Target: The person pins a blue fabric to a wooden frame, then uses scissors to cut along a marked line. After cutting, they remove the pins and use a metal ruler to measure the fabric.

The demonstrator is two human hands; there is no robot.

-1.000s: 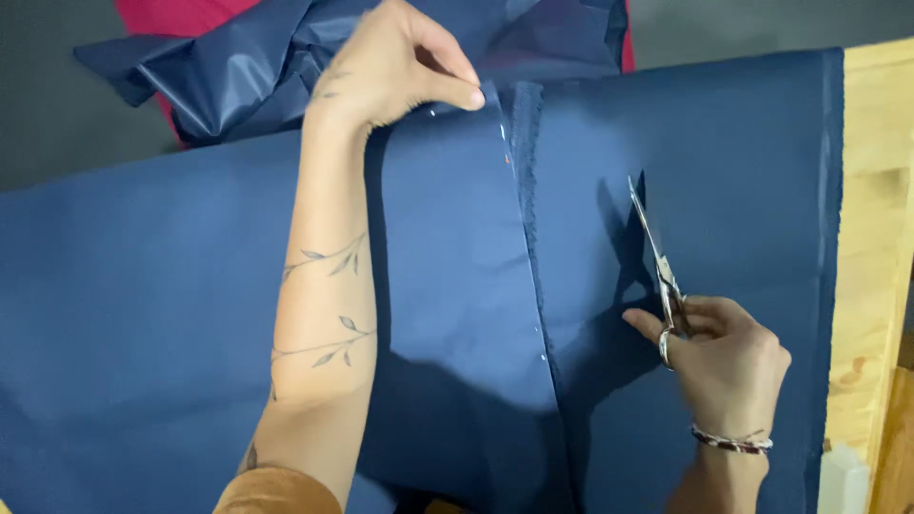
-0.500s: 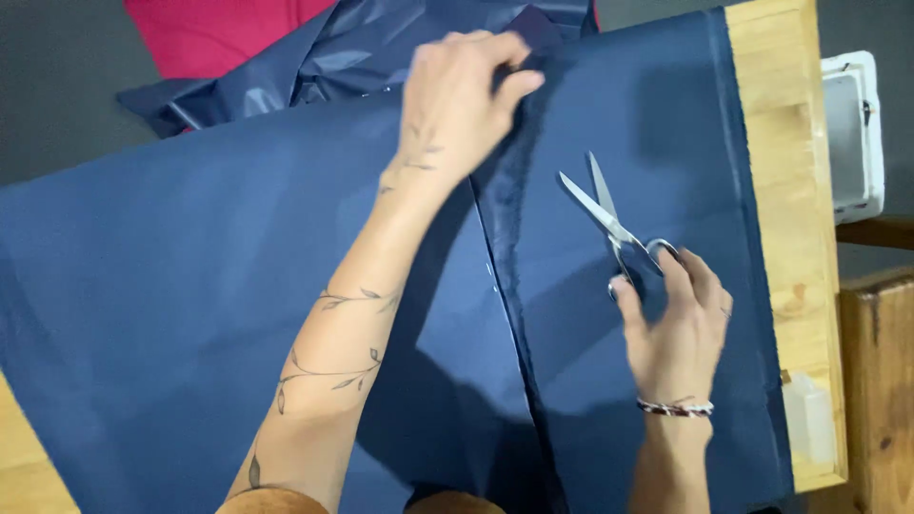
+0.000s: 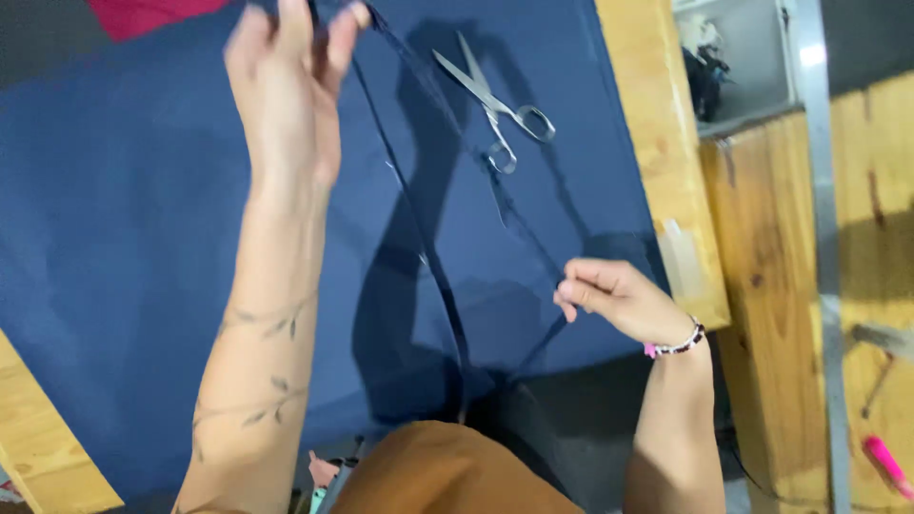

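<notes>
A large navy blue cloth [image 3: 124,238] covers the wooden table [image 3: 647,124]. My left hand [image 3: 290,86] is raised near the top of the view and pinches a narrow cut strip of the navy cloth [image 3: 414,224]. The strip hangs in a loop down towards my body and back up to my right hand [image 3: 614,300], which pinches its other part near the cloth's near right corner. Silver scissors [image 3: 495,100] lie on the cloth, apart from both hands, with their blades slightly apart.
A red cloth [image 3: 143,14] shows at the far left edge. A grey bin [image 3: 733,57] stands beyond the table's right side, beside a wooden cabinet [image 3: 781,286]. A pink marker [image 3: 885,462] lies at the lower right.
My right hand has let go of the scissors, which now lie on the cloth. Both hands have lifted a thin cut strip off the cloth; the view has shifted right.
</notes>
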